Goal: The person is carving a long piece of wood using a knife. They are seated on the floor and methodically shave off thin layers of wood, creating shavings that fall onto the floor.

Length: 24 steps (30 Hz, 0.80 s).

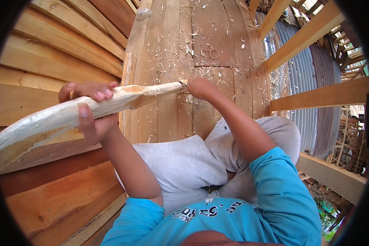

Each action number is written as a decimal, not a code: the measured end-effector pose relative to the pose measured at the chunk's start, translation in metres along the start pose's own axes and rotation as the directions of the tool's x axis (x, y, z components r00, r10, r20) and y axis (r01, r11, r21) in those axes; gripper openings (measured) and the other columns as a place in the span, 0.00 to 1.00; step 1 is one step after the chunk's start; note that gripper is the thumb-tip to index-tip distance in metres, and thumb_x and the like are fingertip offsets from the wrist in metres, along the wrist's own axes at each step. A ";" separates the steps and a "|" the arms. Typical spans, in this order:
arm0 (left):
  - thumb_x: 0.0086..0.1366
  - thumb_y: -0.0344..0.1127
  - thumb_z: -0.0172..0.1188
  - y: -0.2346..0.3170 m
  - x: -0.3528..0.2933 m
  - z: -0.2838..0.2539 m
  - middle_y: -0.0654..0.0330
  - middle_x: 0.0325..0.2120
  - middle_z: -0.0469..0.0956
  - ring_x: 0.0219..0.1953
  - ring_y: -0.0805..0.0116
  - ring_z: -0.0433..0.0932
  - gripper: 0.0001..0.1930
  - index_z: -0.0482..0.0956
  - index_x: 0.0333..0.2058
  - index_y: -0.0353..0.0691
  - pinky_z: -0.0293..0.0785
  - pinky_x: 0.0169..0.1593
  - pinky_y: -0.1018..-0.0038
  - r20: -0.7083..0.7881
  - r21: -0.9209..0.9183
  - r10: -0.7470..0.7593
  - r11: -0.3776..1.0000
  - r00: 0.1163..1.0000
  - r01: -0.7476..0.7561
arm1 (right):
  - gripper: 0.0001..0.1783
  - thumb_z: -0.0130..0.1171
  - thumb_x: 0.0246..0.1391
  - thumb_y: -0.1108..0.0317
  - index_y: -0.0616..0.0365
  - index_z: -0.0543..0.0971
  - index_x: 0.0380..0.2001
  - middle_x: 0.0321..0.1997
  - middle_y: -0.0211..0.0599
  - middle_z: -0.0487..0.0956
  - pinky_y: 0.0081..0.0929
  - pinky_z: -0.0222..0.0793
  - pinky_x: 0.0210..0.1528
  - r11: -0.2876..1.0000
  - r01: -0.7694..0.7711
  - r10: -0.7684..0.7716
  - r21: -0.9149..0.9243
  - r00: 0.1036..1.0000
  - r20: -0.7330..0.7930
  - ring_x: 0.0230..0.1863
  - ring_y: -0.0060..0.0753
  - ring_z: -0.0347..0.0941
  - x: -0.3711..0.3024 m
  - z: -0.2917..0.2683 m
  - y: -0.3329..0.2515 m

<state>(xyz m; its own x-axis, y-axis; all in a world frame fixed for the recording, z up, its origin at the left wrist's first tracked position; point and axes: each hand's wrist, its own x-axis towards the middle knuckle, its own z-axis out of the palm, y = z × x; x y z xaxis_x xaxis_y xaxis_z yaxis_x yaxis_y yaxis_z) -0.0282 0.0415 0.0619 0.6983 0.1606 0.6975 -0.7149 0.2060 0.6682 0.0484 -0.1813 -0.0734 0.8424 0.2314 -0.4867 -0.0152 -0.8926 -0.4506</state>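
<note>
A long, pale, roughly shaved piece of wood [123, 98] slants across the left half of the view, thick at the lower left and narrowing toward the middle. My left hand [92, 104] grips its thicker part, thumb on the near side and fingers over the far side. At the narrow tip, my right hand [200, 88] is closed in a fist round the handle of a knife. Only the thin dark blade [171, 77] shows, pointing up and left past the wood's tip; the handle is hidden in the fist.
Curled wood shavings [189, 50] litter the plank floor [168, 110]. Stacked boards [65, 45] rise close on the left. Along the right run wooden rails [320, 98], with corrugated metal sheets [305, 69] beyond. A small clear plastic item [143, 14] lies at the far left.
</note>
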 end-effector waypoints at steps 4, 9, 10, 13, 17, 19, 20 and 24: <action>0.61 0.38 0.54 0.013 0.008 0.007 0.56 0.33 0.71 0.37 0.62 0.73 0.13 0.70 0.41 0.37 0.66 0.58 0.47 -0.297 0.063 -0.218 0.967 0.930 0.247 | 0.27 0.38 0.63 0.52 0.65 0.79 0.42 0.45 0.54 0.79 0.47 0.69 0.51 0.982 -0.112 0.119 0.152 0.992 -0.035 0.49 0.54 0.75 0.000 0.008 -0.015; 0.57 0.28 0.52 0.022 0.005 0.022 0.57 0.29 0.71 0.32 0.63 0.73 0.09 0.71 0.38 0.39 0.72 0.44 0.56 -0.490 -0.073 -0.140 0.990 0.860 0.119 | 0.27 0.42 0.62 0.51 0.67 0.79 0.36 0.38 0.55 0.80 0.45 0.69 0.48 0.961 0.018 0.008 0.276 0.996 -0.094 0.44 0.55 0.76 -0.007 0.009 -0.026; 0.58 0.27 0.51 0.017 0.003 0.029 0.61 0.23 0.68 0.26 0.67 0.70 0.11 0.71 0.40 0.40 0.70 0.37 0.61 -0.551 -0.022 -0.056 0.998 0.833 0.052 | 0.26 0.44 0.62 0.52 0.66 0.79 0.36 0.37 0.54 0.80 0.45 0.69 0.47 0.941 0.081 -0.049 0.328 0.993 -0.107 0.43 0.54 0.77 -0.006 0.009 -0.025; 0.58 0.25 0.50 0.018 0.004 0.024 0.65 0.19 0.65 0.21 0.71 0.67 0.13 0.70 0.43 0.40 0.70 0.35 0.63 -0.416 -0.052 -0.112 0.994 0.902 0.100 | 0.22 0.49 0.60 0.54 0.65 0.79 0.34 0.28 0.48 0.77 0.41 0.67 0.40 0.865 0.221 -0.168 0.449 0.973 -0.155 0.35 0.45 0.74 -0.001 0.006 -0.015; 0.59 0.25 0.49 0.016 0.002 0.006 0.65 0.18 0.65 0.20 0.73 0.66 0.12 0.70 0.43 0.37 0.70 0.35 0.65 -0.237 -0.013 -0.087 0.996 0.968 0.087 | 0.21 0.50 0.59 0.55 0.65 0.80 0.31 0.24 0.47 0.77 0.38 0.67 0.37 0.844 0.183 -0.144 0.504 0.983 -0.116 0.31 0.42 0.74 0.009 0.011 -0.006; 0.58 0.25 0.50 0.016 0.003 0.001 0.64 0.19 0.65 0.20 0.72 0.67 0.13 0.69 0.43 0.36 0.70 0.36 0.65 -0.177 -0.011 -0.101 0.995 0.979 0.100 | 0.23 0.49 0.59 0.54 0.66 0.80 0.31 0.28 0.54 0.79 0.41 0.68 0.41 0.874 0.085 -0.061 0.478 0.996 -0.065 0.35 0.49 0.77 0.014 0.019 0.001; 0.57 0.25 0.51 0.015 0.003 0.000 0.64 0.19 0.65 0.20 0.72 0.67 0.13 0.69 0.42 0.36 0.70 0.36 0.66 -0.145 -0.011 -0.106 0.994 0.984 0.106 | 0.24 0.48 0.60 0.54 0.67 0.80 0.30 0.28 0.55 0.79 0.42 0.68 0.41 0.893 0.032 -0.012 0.448 0.999 -0.047 0.35 0.50 0.77 0.015 0.022 0.001; 0.53 0.25 0.54 0.014 0.001 -0.009 0.62 0.19 0.66 0.20 0.71 0.67 0.15 0.67 0.42 0.36 0.70 0.35 0.66 0.029 -0.079 -0.068 0.994 0.997 0.070 | 0.27 0.43 0.62 0.53 0.70 0.79 0.32 0.32 0.62 0.79 0.46 0.67 0.45 0.908 0.007 -0.044 0.420 0.996 0.080 0.40 0.55 0.77 -0.005 0.006 -0.023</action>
<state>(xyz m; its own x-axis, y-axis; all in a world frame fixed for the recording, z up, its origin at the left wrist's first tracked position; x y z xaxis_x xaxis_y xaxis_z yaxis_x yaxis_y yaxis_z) -0.0368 0.0528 0.0696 0.7438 0.1183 0.6579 -0.6592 0.2924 0.6927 0.0411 -0.1600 -0.0653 0.7963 0.3011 -0.5246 -0.2341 -0.6464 -0.7263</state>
